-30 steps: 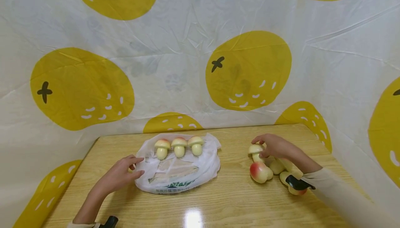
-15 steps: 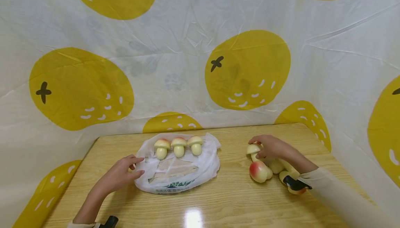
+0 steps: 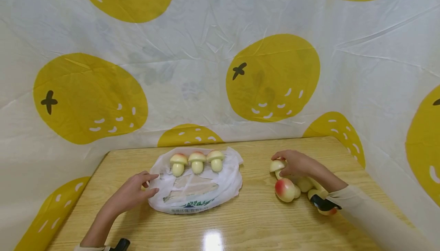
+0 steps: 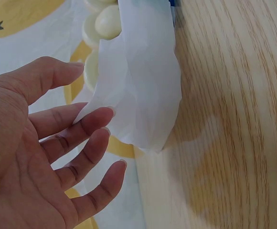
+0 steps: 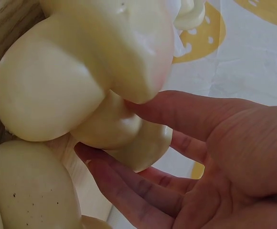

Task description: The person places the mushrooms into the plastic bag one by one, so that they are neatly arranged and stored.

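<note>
Three pale yellow toy mushrooms [image 3: 197,163] lie in a row on a white plastic bag [image 3: 227,190] with green print. My left hand [image 3: 132,191] is at the bag's left edge, its fingers loosely spread. In the left wrist view, a corner of the bag meets the index and middle fingers; the thumb stands apart from it. At the right, my right hand [image 3: 297,164] holds another toy mushroom [image 3: 276,166] between thumb and fingers. The right wrist view shows its stem and cap [image 5: 150,145] between them, partly hidden by nearer mushrooms.
A red-capped mushroom [image 3: 285,190] lies just in front of the right hand. More mushrooms [image 3: 304,184] are clustered under the right wrist, partly covered by it. The wooden table [image 3: 254,224] ends at a patterned cloth [image 3: 192,90] hanging behind.
My right hand has shifted slightly left, and the mushroom it holds has moved left too. The left hand, the bag and the three mushrooms on it stay put.
</note>
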A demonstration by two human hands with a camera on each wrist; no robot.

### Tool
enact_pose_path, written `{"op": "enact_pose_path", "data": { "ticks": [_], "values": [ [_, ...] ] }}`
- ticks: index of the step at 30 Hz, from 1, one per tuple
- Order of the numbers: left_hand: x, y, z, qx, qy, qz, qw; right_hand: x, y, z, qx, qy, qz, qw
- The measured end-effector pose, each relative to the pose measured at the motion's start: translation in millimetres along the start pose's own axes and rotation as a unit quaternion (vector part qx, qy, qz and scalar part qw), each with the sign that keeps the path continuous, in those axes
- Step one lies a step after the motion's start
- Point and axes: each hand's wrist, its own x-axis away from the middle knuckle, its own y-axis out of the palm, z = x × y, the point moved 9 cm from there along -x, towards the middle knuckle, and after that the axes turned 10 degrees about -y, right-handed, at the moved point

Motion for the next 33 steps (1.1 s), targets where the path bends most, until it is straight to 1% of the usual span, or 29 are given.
{"op": "enact_pose_path", "data": {
  "ticks": [4, 10, 17, 19, 25, 33],
  "values": [
    [0.1, 0.4, -0.5, 0.004, 0.0, -0.002, 1.0, -2, 2, -1, 0.004, -0.002, -0.006, 1.0],
    [0.0, 0.9, -1.8, 0.003, -0.003, -0.001, 1.0, -2, 2, 0, -0.006, 0.004, -0.011, 1.0],
    [0.1, 0.4, -2.7, 0.002, -0.003, 0.0, 1.0, 0, 1, 3, -0.055, 0.017, -0.009, 0.998],
    [0.0, 0.4, -2.9, 0.002, -0.003, -0.001, 1.0, 0, -1, 3, -0.064, 0.015, -0.004, 0.998],
    [-1.0, 0.2, -2.3, 0.0, -0.001, -0.002, 1.0, -2, -8, -1, -0.065, 0.001, 0.011, 0.998],
    [-0.8, -0.9, -0.8, 0.002, 0.007, 0.0, 1.0, -5, -13, -7, -0.085, -0.017, 0.024, 0.996]
  ]
}}
